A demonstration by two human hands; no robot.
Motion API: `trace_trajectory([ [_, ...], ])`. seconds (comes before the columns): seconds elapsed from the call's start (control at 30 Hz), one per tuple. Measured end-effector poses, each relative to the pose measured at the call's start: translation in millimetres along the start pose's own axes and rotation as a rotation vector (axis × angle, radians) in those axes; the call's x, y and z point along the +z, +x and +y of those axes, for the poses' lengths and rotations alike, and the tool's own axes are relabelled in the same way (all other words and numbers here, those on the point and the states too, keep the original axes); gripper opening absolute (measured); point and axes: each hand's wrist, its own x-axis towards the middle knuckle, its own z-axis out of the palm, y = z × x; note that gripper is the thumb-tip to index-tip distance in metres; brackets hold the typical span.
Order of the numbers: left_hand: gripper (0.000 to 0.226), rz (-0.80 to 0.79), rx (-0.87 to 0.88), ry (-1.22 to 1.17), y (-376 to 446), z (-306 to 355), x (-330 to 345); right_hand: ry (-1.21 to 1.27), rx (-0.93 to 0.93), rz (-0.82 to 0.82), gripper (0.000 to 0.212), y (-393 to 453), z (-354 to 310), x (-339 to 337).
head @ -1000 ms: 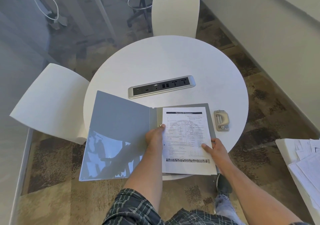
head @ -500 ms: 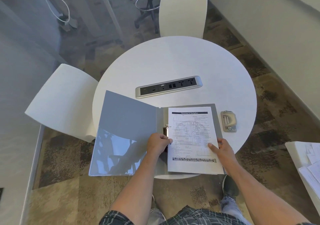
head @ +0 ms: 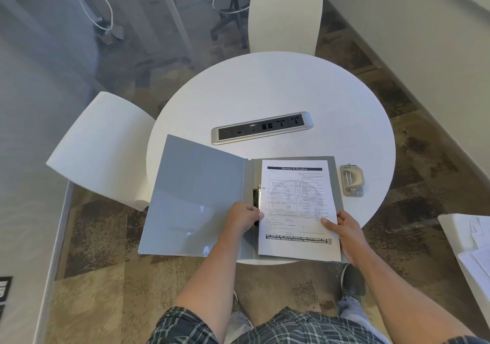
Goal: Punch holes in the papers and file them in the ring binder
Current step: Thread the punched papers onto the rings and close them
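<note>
A grey ring binder (head: 196,195) lies open on the near edge of the round white table (head: 278,89). A printed paper (head: 297,205) rests on the binder's right half. My left hand (head: 245,217) grips the paper's left edge at the black ring mechanism (head: 256,198), whose upper ring shows above my fingers. My right hand (head: 344,227) holds the paper's right edge, thumb on top. A beige hole punch (head: 351,180) sits on the table just right of the binder.
A silver power socket strip (head: 262,128) is set in the table behind the binder. White chairs stand at the left (head: 100,147) and far side (head: 285,17). Loose papers (head: 477,251) lie on a white surface at the right.
My left hand slid down the paper's left edge, uncovering the upper ring and black mechanism. The paper stays on the binder's right half; my right hand barely moved.
</note>
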Motion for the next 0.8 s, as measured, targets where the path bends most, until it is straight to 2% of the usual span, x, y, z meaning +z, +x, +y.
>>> trace_trajectory([
  [0.17, 0.011, 0.015, -0.006, 0.014, -2, 4, 2, -0.047, -0.024, 0.023, 0.038, 5, 1, 0],
  [0.37, 0.015, 0.129, 0.110, 0.099, -7, 0, 7, -0.081, -0.110, 0.101, 0.065, -4, -4, 6],
  [0.47, 0.008, 0.115, 0.166, 0.209, -11, -1, 9, -0.109, -0.164, 0.139, 0.065, -9, -6, 9],
  [0.57, 0.011, 0.109, 0.189, 0.304, -14, -1, 12, -0.251, -0.230, 0.172, 0.060, -10, -6, 12],
  [0.8, 0.014, 0.145, 0.221, 0.364, -15, -2, 19, -0.554, -0.291, 0.335, 0.053, -6, -5, 16],
])
